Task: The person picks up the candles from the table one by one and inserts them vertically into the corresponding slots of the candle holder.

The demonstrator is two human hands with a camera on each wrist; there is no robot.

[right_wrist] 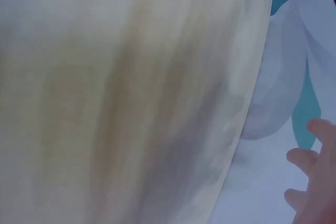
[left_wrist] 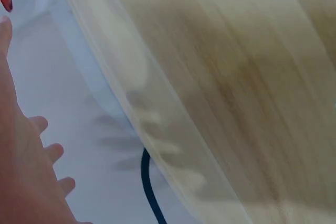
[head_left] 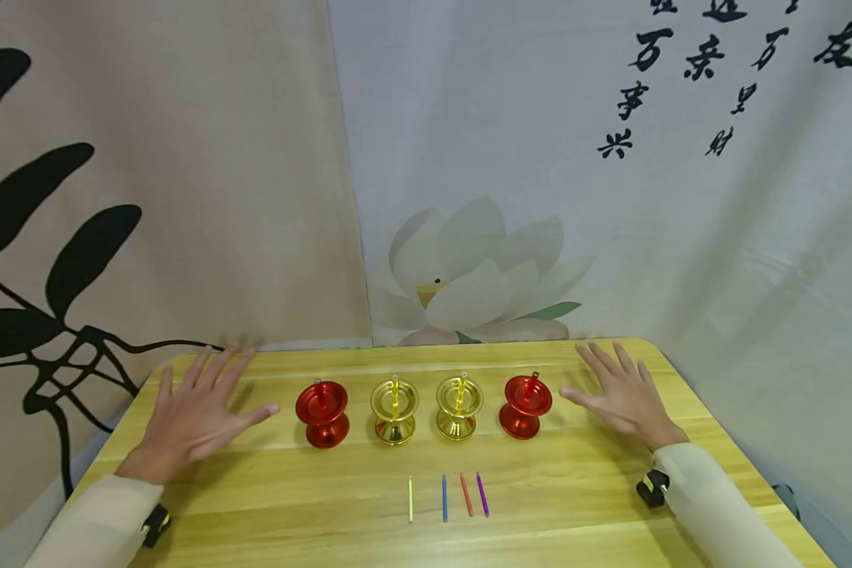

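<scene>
My left hand [head_left: 195, 418] is spread with straight fingers at the table's left side, holding nothing. My right hand [head_left: 625, 394] is likewise spread on the right, with nothing in it. Between them stand two gold candle holders [head_left: 395, 430] flanked by a left red candle holder [head_left: 326, 432] and a right red candle holder [head_left: 520, 424]. A slim upright piece rises from each dish. Nearer the front lie a thin yellow candle [head_left: 410, 501], a blue candle [head_left: 445, 499], a red candle [head_left: 466, 497] and a purple candle [head_left: 483, 495]. Neither hand touches a holder.
The pale wooden table [head_left: 291, 505] has a rounded back edge against a hanging cloth [head_left: 504, 142] printed with a lotus, leaves and black characters. Shadows of the hands fall on the wood. Each wrist carries a small black camera [head_left: 653, 487].
</scene>
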